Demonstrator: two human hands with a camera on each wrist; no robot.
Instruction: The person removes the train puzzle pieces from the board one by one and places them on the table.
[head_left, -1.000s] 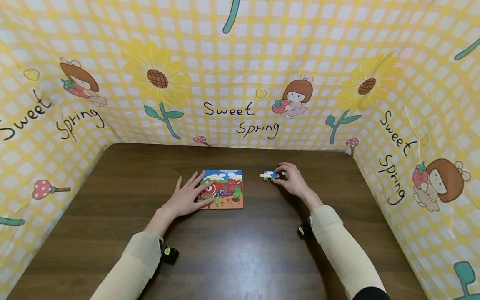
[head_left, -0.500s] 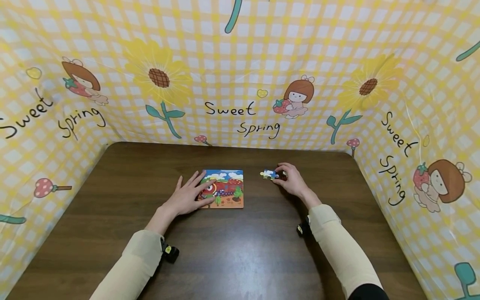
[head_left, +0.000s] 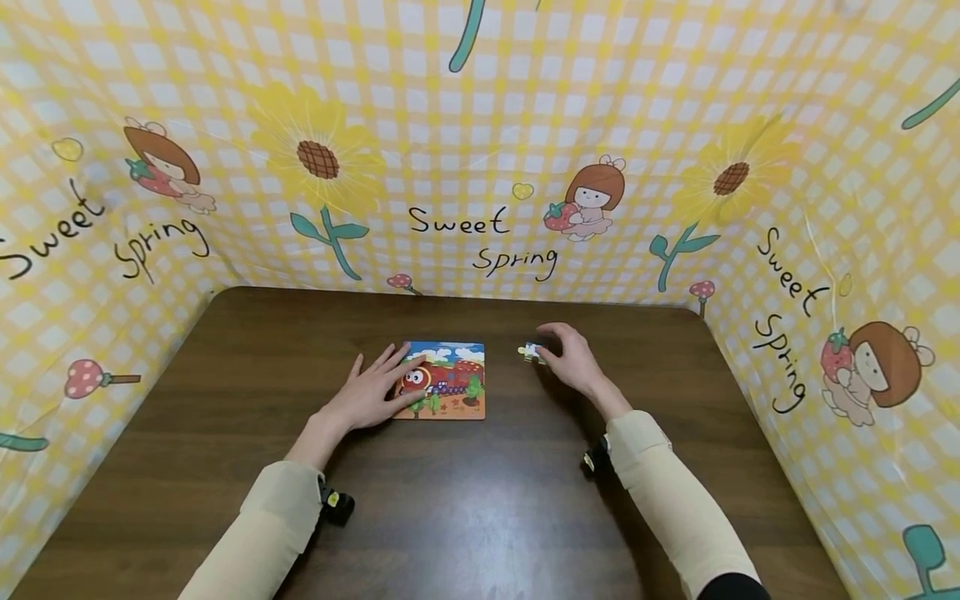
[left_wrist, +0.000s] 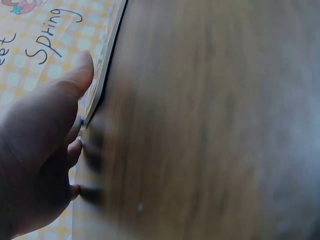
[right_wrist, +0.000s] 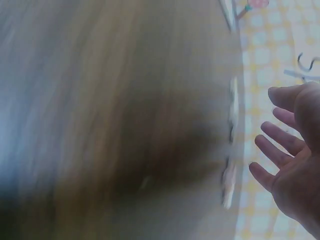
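Observation:
My left hand [head_left: 367, 397] rests with spread fingers on the left part of a flat jigsaw puzzle [head_left: 457, 379] with a red cartoon train under a blue sky. In the left wrist view, the thumb [left_wrist: 82, 72] lies by the puzzle's thin edge [left_wrist: 112, 42]. To the right of the puzzle, a small blue and white puzzle piece [head_left: 529, 352] lies on the table, partly hidden by my right hand [head_left: 573, 358]. The right wrist view shows that hand's fingers [right_wrist: 275, 135] apart and loosely bent, holding nothing. Thin pale pieces [right_wrist: 234, 110] lie beyond it, seen nearly edge-on.
The brown wooden table [head_left: 465, 500] carries the puzzle and the loose piece. A yellow checked cloth [head_left: 480, 150] with flowers and cartoon figures stands as walls behind and on both sides. Each wrist wears a small black camera [head_left: 337, 506].
My right hand has shifted slightly left, over more of the loose piece, and a dark patch formerly between its fingers is now covered. The left hand stays on the puzzle.

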